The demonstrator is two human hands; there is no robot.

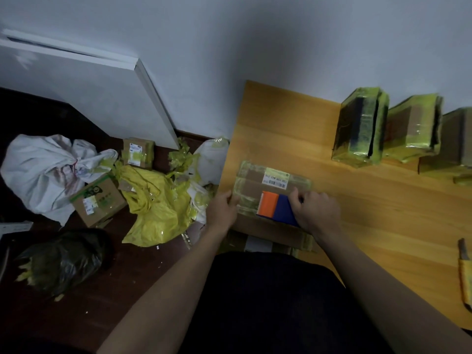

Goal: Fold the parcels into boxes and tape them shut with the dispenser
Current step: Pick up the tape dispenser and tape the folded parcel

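We are gripping the orange-and-blue tape dispenser [277, 206] in our right hand [315, 212], pressing it on the taped cardboard box [258, 186] lying at the wooden worktop's [370, 200] left edge. Our left hand [223, 208] is clasping the box's left side. Three wrapped parcels [361, 129] are standing against the wall.

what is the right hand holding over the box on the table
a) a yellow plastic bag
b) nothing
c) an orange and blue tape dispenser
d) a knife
c: the right hand grips the orange and blue tape dispenser on top of the box, which the left hand steadies at its near left edge.
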